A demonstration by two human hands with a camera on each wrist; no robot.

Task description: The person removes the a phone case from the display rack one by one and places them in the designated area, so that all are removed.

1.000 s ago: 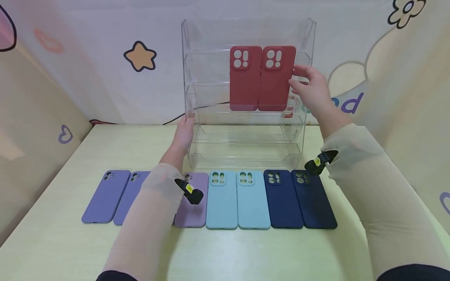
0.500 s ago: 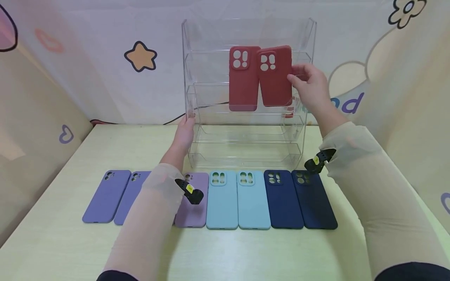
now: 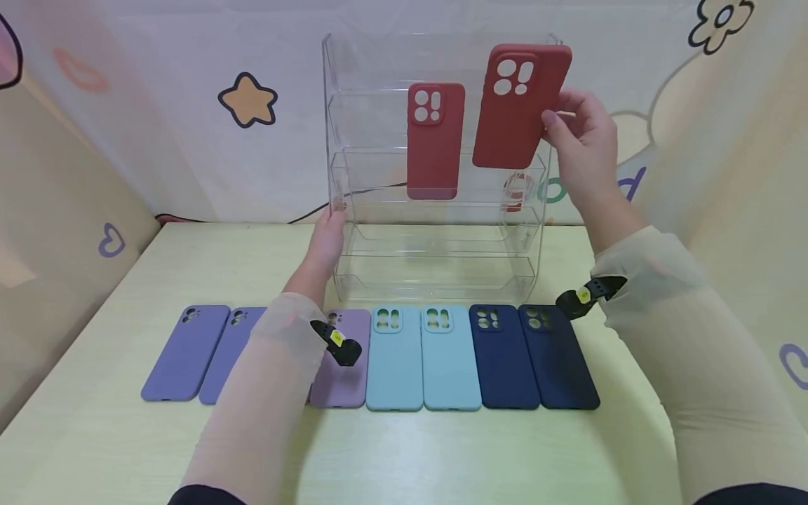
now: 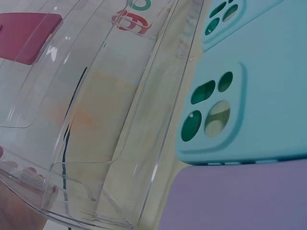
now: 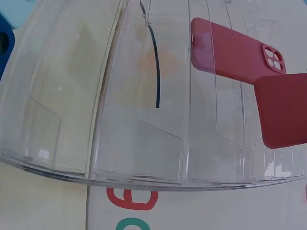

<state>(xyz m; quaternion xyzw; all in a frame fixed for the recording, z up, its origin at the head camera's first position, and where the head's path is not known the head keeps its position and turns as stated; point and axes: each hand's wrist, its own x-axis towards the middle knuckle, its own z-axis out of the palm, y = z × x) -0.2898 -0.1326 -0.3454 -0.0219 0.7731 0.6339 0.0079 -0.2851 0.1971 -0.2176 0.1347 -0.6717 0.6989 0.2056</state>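
Red phone case, pinched only at its right edge by the right hand above the clear acrylic rack, could slip, while the left hand rests its fingers on the rack's left wall.

matt red case, glossy clear rack

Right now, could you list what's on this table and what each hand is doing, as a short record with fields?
Right hand: pinches a red phone case, lifted clear of the rack
Left hand: rests against the clear acrylic rack
On rack: second red case, upright
Table: row of purple, lilac, teal and navy cases
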